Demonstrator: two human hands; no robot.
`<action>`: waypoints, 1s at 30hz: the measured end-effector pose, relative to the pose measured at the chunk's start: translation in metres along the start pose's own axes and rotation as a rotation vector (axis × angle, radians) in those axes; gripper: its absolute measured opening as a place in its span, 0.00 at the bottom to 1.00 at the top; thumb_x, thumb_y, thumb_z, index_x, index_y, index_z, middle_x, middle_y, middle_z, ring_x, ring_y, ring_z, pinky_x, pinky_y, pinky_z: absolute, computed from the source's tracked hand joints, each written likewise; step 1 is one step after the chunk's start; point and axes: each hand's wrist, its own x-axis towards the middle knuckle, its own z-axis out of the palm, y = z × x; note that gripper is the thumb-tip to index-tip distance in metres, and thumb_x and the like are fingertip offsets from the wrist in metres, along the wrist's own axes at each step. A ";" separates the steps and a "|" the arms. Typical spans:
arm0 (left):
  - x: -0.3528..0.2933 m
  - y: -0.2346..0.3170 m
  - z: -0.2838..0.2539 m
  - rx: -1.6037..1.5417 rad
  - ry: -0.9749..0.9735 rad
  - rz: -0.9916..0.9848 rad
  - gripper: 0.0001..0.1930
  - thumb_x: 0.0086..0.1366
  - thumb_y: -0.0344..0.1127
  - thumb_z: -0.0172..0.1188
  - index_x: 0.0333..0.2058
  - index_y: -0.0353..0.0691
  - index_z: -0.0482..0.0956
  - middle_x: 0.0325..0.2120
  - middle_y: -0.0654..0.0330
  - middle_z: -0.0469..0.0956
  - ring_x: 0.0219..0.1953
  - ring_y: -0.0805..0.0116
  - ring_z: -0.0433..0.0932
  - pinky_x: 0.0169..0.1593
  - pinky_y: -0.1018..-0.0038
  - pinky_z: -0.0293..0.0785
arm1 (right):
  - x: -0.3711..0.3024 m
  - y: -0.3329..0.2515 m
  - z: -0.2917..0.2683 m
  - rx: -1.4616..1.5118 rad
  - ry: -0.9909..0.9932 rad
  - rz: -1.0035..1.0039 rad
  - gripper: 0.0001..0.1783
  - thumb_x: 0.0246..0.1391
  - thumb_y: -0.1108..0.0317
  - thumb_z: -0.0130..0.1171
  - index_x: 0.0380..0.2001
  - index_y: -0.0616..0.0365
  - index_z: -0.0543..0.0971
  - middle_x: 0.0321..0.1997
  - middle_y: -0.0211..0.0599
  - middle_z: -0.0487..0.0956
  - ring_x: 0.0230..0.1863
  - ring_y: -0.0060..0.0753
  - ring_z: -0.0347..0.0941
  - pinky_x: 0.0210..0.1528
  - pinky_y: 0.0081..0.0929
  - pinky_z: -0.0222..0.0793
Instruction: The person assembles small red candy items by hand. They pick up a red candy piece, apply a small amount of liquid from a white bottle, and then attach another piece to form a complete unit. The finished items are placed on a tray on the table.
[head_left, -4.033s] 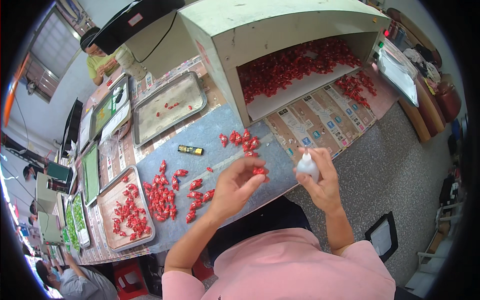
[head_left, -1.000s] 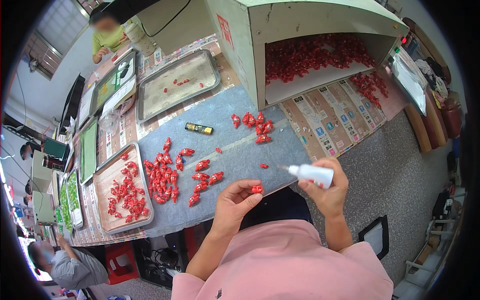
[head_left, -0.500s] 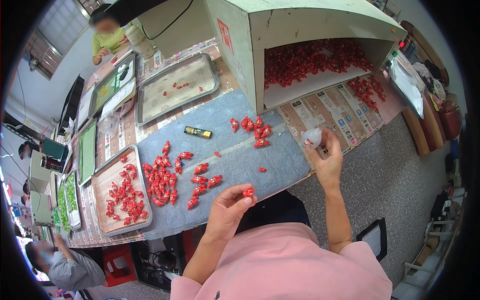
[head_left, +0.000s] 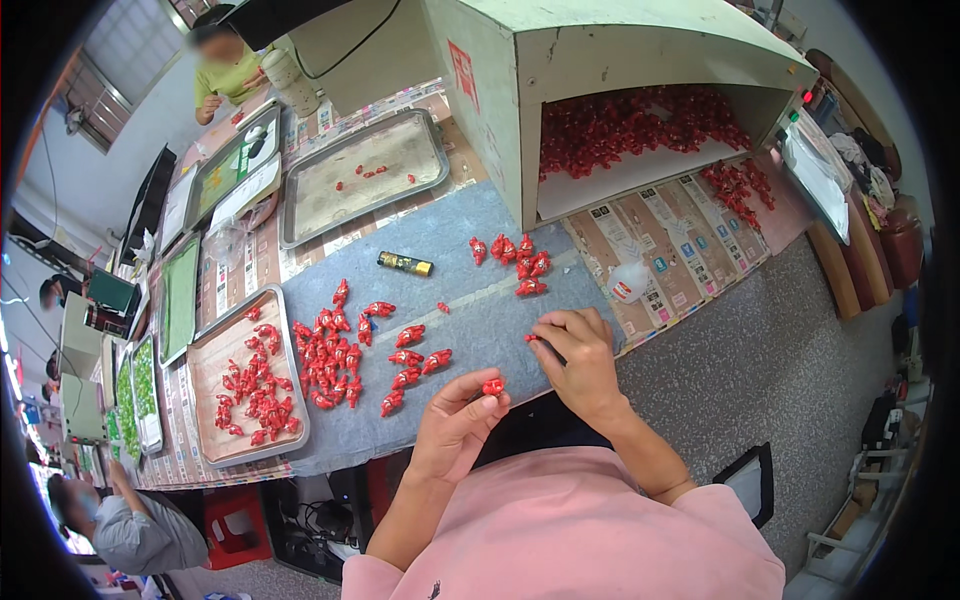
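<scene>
My left hand (head_left: 452, 428) pinches a small red plastic figure part (head_left: 493, 386) between thumb and fingertips, just above the near edge of the blue cloth (head_left: 480, 345). To its right, my right hand (head_left: 583, 365) is closed on a tiny red piece (head_left: 531, 338) at the cloth. A translucent white squeeze bottle (head_left: 628, 284) rests beyond the right hand, on the printed paper. Several red figures (head_left: 325, 350) lie heaped on the left of the cloth, and a smaller group (head_left: 527, 262) sits toward the cabinet. Another tiny red piece (head_left: 443, 307) lies between them.
A black-and-gold cylinder (head_left: 405, 263) lies on the cloth. Metal trays (head_left: 303, 400) with red parts stand at left. A pale green open-fronted cabinet (head_left: 480, 120) covers a mass of red pieces (head_left: 640, 125). Two people (head_left: 150, 530) sit at other parts of the tables.
My right hand has let go of the white bottle, leaving it on the paper, and moved left to pinch the tiny red piece from the cloth. My left hand keeps its hold.
</scene>
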 end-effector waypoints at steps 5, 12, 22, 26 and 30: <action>0.000 0.005 -0.001 -0.126 -0.022 -0.046 0.11 0.63 0.27 0.58 0.45 0.35 0.78 0.42 0.55 0.78 0.42 0.66 0.78 0.49 0.70 0.77 | -0.003 0.004 -0.006 0.116 0.009 0.013 0.09 0.42 0.74 0.67 0.31 0.58 0.82 0.35 0.32 0.80 0.38 0.38 0.74 0.41 0.34 0.68; 0.003 -0.006 0.000 -0.126 -0.084 -0.034 0.08 0.64 0.25 0.58 0.42 0.36 0.78 0.43 0.56 0.78 0.44 0.69 0.78 0.50 0.73 0.76 | -0.013 -0.028 -0.039 0.583 -0.123 0.230 0.08 0.44 0.73 0.69 0.31 0.59 0.83 0.32 0.38 0.82 0.29 0.32 0.78 0.29 0.25 0.72; 0.006 -0.011 0.001 0.002 -0.105 -0.006 0.12 0.60 0.21 0.61 0.42 0.37 0.77 0.43 0.55 0.78 0.45 0.67 0.78 0.50 0.72 0.76 | -0.019 -0.029 -0.043 0.499 -0.097 0.019 0.09 0.40 0.74 0.71 0.29 0.60 0.82 0.29 0.36 0.82 0.28 0.34 0.77 0.31 0.27 0.71; 0.006 -0.011 0.002 0.055 -0.101 0.007 0.12 0.59 0.21 0.62 0.42 0.38 0.78 0.43 0.55 0.78 0.44 0.66 0.79 0.50 0.71 0.76 | -0.019 -0.027 -0.044 0.488 -0.105 -0.002 0.10 0.40 0.74 0.70 0.29 0.60 0.82 0.29 0.35 0.82 0.28 0.34 0.77 0.31 0.27 0.71; 0.006 -0.012 0.003 0.137 -0.091 0.040 0.12 0.57 0.21 0.63 0.40 0.36 0.78 0.42 0.55 0.79 0.43 0.67 0.79 0.49 0.72 0.76 | -0.021 -0.024 -0.043 0.475 -0.094 -0.048 0.10 0.39 0.74 0.70 0.29 0.59 0.82 0.29 0.35 0.82 0.29 0.34 0.77 0.32 0.27 0.71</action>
